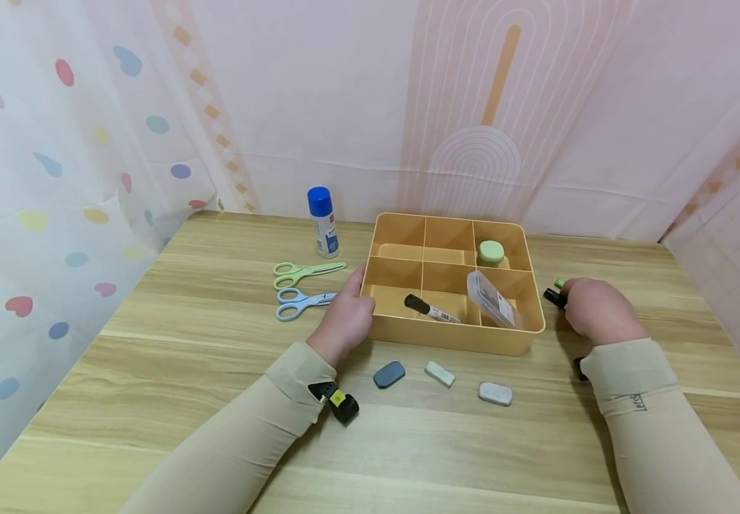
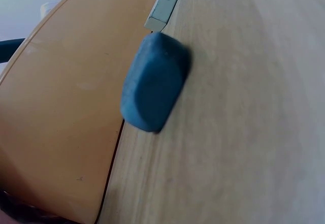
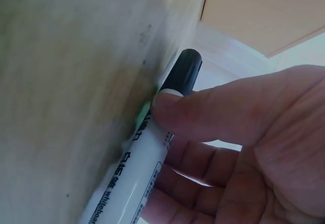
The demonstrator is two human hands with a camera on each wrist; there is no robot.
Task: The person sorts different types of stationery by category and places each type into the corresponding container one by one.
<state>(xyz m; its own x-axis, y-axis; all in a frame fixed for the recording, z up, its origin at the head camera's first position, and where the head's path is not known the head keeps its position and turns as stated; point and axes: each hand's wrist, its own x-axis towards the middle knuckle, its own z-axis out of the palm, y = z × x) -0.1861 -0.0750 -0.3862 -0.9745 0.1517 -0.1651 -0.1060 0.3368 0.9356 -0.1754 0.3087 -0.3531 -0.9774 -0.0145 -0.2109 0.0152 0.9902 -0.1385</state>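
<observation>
My left hand [image 1: 344,318] grips the front left corner of an orange compartment box [image 1: 453,341]. In that box lie a black-capped marker [image 1: 434,310], tilted over the divider, a clear plastic case [image 1: 493,300] leaning in the front right compartment, and a round pale green object [image 1: 490,252] at the back right. Right of the box, my right hand [image 1: 601,310] pinches a whiteboard marker [image 3: 137,163] with a black cap, thumb near the cap. Close to the wood behind that marker shows something green [image 1: 559,283], mostly hidden by the hand.
Before the box lie a dark blue-grey eraser [image 1: 389,374], a pale green eraser [image 1: 439,373] and a light grey eraser [image 1: 494,393]. Green scissors [image 1: 305,271], blue scissors [image 1: 302,301] and an upright glue stick [image 1: 325,225] are left of it. A curtain [image 1: 318,107] hangs behind the table.
</observation>
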